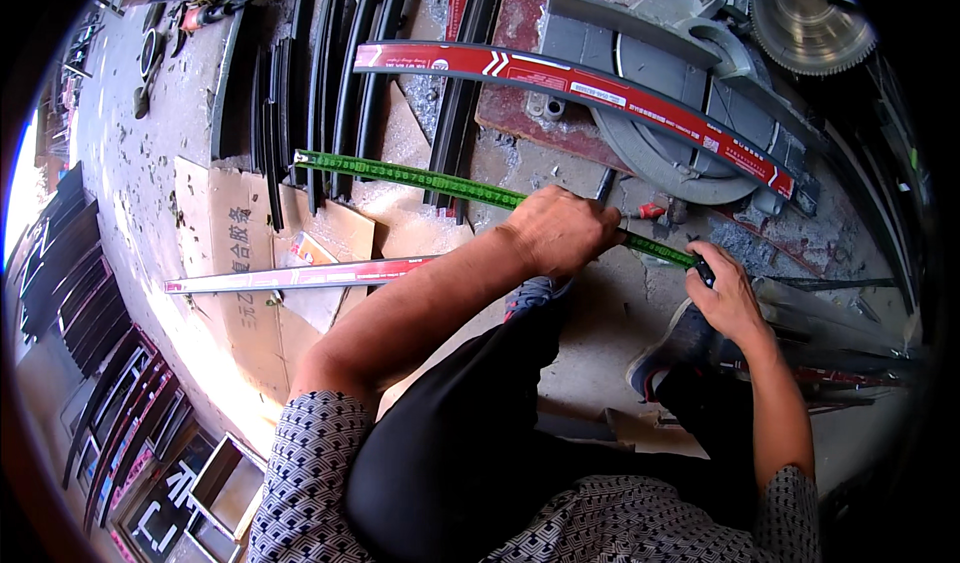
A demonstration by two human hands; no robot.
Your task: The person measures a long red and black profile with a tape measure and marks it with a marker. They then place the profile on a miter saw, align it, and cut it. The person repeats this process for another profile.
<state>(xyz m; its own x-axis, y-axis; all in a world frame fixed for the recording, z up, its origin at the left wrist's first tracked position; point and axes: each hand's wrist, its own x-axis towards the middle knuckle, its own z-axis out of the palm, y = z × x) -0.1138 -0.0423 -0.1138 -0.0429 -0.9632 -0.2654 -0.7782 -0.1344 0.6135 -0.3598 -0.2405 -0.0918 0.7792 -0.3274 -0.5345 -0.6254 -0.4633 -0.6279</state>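
Note:
A green tape measure blade (420, 176) is pulled out and stretches to the left, its hooked end free above the floor. My left hand (562, 231) is closed around the blade partway along. My right hand (733, 301) grips the dark case of the tape measure (705, 269), mostly hidden by the fingers. Beyond my hands, a long metal profile with red film (600, 91) lies across the grey saw base (640, 148). Another profile with red and pale film (290, 276) passes behind my left forearm.
A round toothed saw blade (812, 28) stands at the far right. Several dark profiles (370, 63) lie at the far left, near a cardboard sheet (240, 253). A red-handled tool (652, 210) rests by the saw. Frames (215, 483) and more profiles lie lower left.

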